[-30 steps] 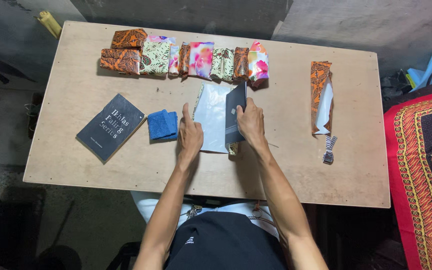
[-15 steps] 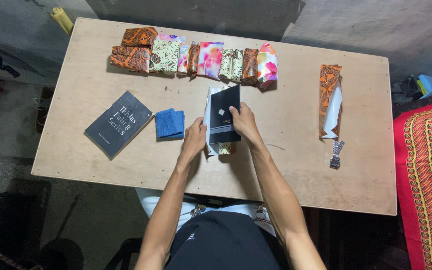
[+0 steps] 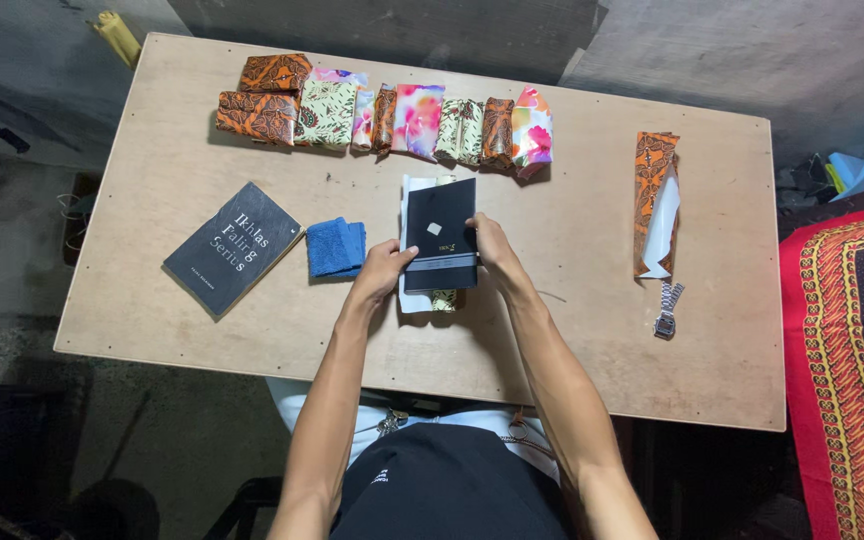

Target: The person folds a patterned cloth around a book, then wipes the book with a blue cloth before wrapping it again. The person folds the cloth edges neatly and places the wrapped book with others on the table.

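Black flat box (image 3: 441, 236) lies on a sheet of wrapping paper (image 3: 411, 298) on the counter (image 3: 592, 300), pinched between the left hand (image 3: 384, 272) and right hand (image 3: 487, 240) at its side edges. It looks light, rigid and smooth, best gripped by those edges.

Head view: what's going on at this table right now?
A person sits at a wooden table, both hands on a black box that lies on white-backed wrapping paper. The left hand grips the box's left edge, the right hand its right edge. A row of wrapped parcels lines the far edge. A dark book and blue cloth lie to the left, a paper roll and a wristwatch to the right.
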